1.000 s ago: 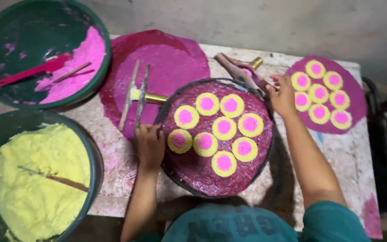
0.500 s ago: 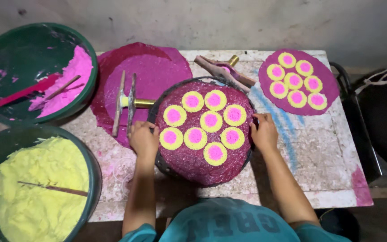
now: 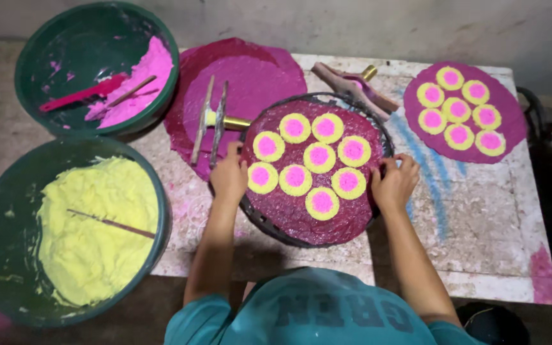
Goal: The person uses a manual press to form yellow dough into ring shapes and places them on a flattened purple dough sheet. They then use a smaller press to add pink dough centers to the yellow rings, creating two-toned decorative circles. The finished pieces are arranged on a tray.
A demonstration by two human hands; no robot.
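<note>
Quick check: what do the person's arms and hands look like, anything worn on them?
Both arms are bare from the shoulders' short teal sleeves down. The left hand and right hand wear no gloves; no rings, watch or bands can be made out. The teal T-shirt has dark block lettering across it. Whether any powder marks the fingers is too small to tell.

I see a round dark tray (image 3: 269,223) lying flat at the table's front middle, covered by a maroon sheet (image 3: 301,214) bearing nine yellow discs (image 3: 319,157) with pink centres.
</note>
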